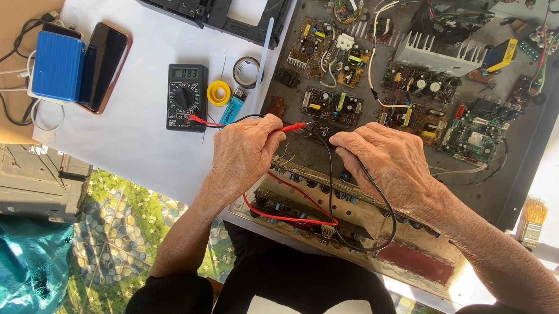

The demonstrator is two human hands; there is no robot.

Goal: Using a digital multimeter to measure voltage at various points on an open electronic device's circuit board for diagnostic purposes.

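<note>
My left hand (247, 151) grips a red test probe (293, 127), its tip on a small circuit board near the middle of an open electronics chassis (518, 162). My right hand (389, 160) holds the black probe, mostly hidden under the fingers; its black lead (381, 215) loops down over the chassis front. Red and black leads run left to a black digital multimeter (186, 96) with a lit display on the white tabletop (134, 139).
Several circuit boards and a finned heat sink (439, 54) fill the chassis. A yellow solder spool (219, 93), tape roll (246, 72), blue lighter (231, 109), phone (105, 67) and blue power bank (58, 66) lie left. A brush (532, 222) rests at the right.
</note>
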